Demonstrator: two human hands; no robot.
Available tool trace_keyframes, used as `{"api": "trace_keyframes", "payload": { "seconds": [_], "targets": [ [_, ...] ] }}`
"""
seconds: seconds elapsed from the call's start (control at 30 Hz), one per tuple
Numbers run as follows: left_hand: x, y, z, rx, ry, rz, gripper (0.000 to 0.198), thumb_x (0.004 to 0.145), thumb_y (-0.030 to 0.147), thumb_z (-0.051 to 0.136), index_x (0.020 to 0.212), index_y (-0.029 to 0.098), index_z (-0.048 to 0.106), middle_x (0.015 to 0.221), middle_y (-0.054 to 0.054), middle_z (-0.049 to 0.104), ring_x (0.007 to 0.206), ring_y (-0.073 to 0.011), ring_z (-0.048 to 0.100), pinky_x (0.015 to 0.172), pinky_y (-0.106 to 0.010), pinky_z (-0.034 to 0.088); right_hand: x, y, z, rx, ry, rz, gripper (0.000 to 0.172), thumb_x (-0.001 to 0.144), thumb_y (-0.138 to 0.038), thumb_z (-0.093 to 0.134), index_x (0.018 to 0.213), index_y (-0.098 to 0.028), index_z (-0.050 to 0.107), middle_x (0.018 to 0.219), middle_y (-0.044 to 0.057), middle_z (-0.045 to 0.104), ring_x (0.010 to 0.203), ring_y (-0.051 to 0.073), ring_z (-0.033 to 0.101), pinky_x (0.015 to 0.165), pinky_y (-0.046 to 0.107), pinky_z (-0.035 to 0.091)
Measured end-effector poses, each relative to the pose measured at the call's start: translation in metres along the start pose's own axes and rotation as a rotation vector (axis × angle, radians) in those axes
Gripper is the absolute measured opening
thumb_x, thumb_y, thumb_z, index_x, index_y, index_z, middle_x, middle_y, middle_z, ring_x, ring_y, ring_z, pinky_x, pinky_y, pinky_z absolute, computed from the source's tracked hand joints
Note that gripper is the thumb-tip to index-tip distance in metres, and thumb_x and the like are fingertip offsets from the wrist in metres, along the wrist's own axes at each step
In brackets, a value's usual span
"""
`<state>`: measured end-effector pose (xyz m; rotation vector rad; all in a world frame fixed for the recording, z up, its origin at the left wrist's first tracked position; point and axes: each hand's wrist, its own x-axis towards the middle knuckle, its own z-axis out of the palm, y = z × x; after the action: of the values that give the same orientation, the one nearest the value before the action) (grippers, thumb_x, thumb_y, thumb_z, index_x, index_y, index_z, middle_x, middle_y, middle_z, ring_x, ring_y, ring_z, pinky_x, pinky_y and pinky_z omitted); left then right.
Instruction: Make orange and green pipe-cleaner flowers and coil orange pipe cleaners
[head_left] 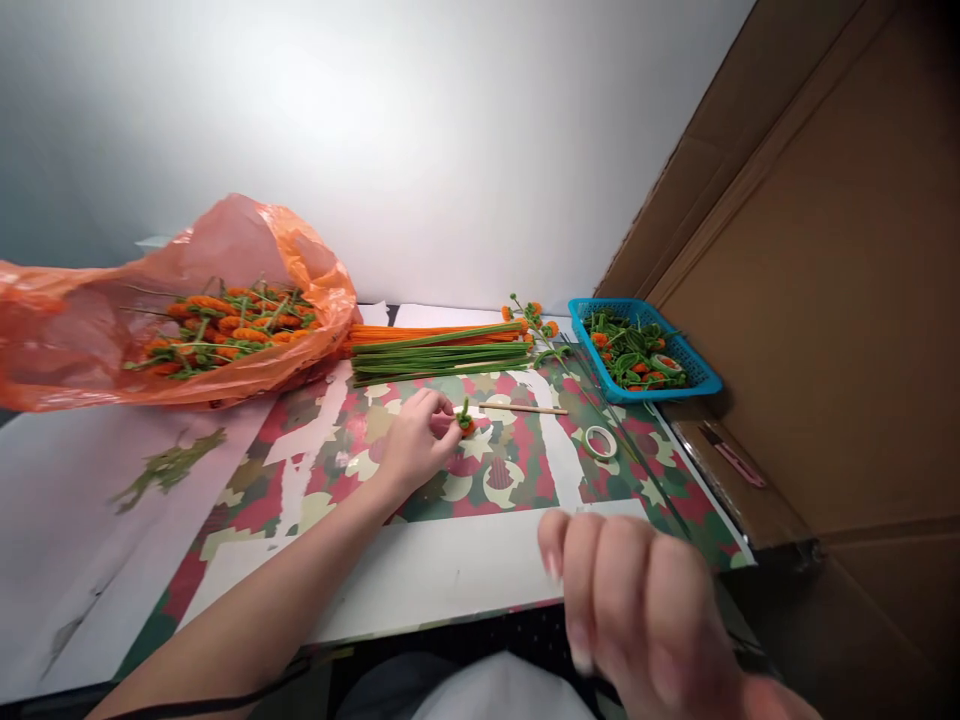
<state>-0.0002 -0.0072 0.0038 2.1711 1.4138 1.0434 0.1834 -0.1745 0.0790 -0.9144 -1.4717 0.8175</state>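
Note:
My left hand [415,441] rests on the camouflage-patterned mat [510,480], its fingers pinched on a small orange and green pipe-cleaner flower [466,421]. My right hand [637,610] hangs close to the camera at the lower right, blurred, fingers curled loosely, with nothing visible in it. A thin wooden stick [525,408] lies on the mat just right of the flower. A roll of green tape [600,441] lies further right.
A bundle of green and orange pipe cleaners [442,350] lies at the back. An orange plastic bag [172,310] of finished flowers sits at the left. A blue basket [697,375] of parts stands at the right beside a cardboard wall [825,300]. A pink cutter [739,465] lies near it.

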Motion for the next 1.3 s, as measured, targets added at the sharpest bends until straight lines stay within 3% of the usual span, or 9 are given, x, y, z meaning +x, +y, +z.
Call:
{"api": "trace_keyframes", "payload": {
  "seconds": [0.1,0.2,0.33,0.47,0.73,0.93,1.03,1.17,1.3],
  "targets": [
    [0.001,-0.003,0.0,0.026,0.02,-0.003,0.003,0.078,0.02,0.049,0.077,0.022,0.051,0.084,-0.003,0.06,0.086,-0.021,0.059,0.073,-0.031,0.047,0.015,0.022,0.001,0.24,0.01,-0.093,0.035,0.085,-0.057,0.048,0.069,-0.026,0.054,0.059,0.001,0.052,0.056,0.019,0.051,0.062,0.038,0.043],
    [0.003,-0.008,-0.003,0.064,0.067,-0.033,0.005,0.078,0.02,0.049,0.079,0.021,0.054,0.088,-0.005,0.061,0.088,-0.0226,0.058,0.075,-0.033,0.047,0.005,0.056,-0.005,0.153,0.02,-0.051,0.03,0.086,-0.05,0.052,0.072,-0.024,0.056,0.064,0.003,0.053,0.063,0.02,0.05,0.061,0.036,0.04],
    [0.008,-0.017,-0.006,0.094,0.095,-0.05,0.01,0.076,0.019,0.05,0.082,0.021,0.057,0.094,-0.007,0.063,0.094,-0.0254,0.057,0.077,-0.036,0.047,-0.021,0.087,-0.017,-0.14,-0.034,0.008,0.016,0.085,-0.033,0.052,0.074,-0.022,0.055,0.071,0.003,0.055,0.069,0.02,0.053,0.063,0.035,0.04],
    [0.01,-0.024,-0.005,0.111,0.105,-0.028,0.012,0.076,0.02,0.05,0.083,0.021,0.059,0.097,-0.008,0.064,0.096,-0.0266,0.056,0.08,-0.038,0.047,-0.032,0.093,-0.019,-0.357,-0.054,-0.021,0.005,0.081,-0.021,0.054,0.076,-0.022,0.054,0.074,0.003,0.057,0.073,0.02,0.055,0.068,0.035,0.043],
    [0.012,-0.027,-0.004,0.146,0.106,0.012,0.012,0.076,0.027,0.051,0.078,0.021,0.061,0.09,-0.008,0.066,0.085,-0.0263,0.057,0.078,-0.038,0.046,-0.025,0.099,-0.02,-0.312,0.107,0.017,0.01,0.083,-0.024,0.052,0.073,-0.021,0.052,0.073,0.002,0.056,0.071,0.018,0.056,0.066,0.032,0.045],
    [0.013,-0.03,-0.003,0.169,0.114,0.024,0.012,0.075,0.03,0.051,0.076,0.022,0.06,0.089,-0.008,0.067,0.086,-0.0276,0.058,0.079,-0.039,0.045,-0.026,0.101,-0.018,-0.409,0.156,0.019,0.011,0.083,-0.02,0.052,0.071,-0.02,0.052,0.072,0.001,0.057,0.07,0.017,0.055,0.066,0.03,0.045],
    [0.012,-0.031,-0.003,0.171,0.126,0.039,0.013,0.075,0.03,0.051,0.077,0.022,0.06,0.09,-0.008,0.067,0.088,-0.0287,0.059,0.081,-0.04,0.045,-0.018,0.105,-0.039,-0.672,0.236,0.032,0.005,0.08,-0.018,0.055,0.08,-0.02,0.059,0.085,0.005,0.062,0.084,0.021,0.056,0.077,0.036,0.047],
    [0.012,-0.029,-0.005,0.165,0.156,0.068,0.013,0.078,0.028,0.049,0.079,0.021,0.06,0.095,-0.009,0.067,0.093,-0.0297,0.058,0.083,-0.042,0.045,0.003,0.113,-0.089,-1.142,0.203,0.162,0.028,0.081,-0.011,0.052,0.104,-0.021,0.065,0.114,0.013,0.058,0.104,0.031,0.05,0.089,0.049,0.043],
    [0.007,-0.016,-0.009,0.17,0.27,0.188,0.01,0.081,0.025,0.052,0.085,0.021,0.06,0.103,-0.009,0.065,0.101,-0.0279,0.058,0.091,-0.042,0.042,0.023,0.116,-0.11,-1.234,0.064,0.183,0.017,0.083,-0.011,0.053,0.083,-0.021,0.067,0.119,0.013,0.056,0.11,0.033,0.046,0.09,0.051,0.041]
  ]
}}
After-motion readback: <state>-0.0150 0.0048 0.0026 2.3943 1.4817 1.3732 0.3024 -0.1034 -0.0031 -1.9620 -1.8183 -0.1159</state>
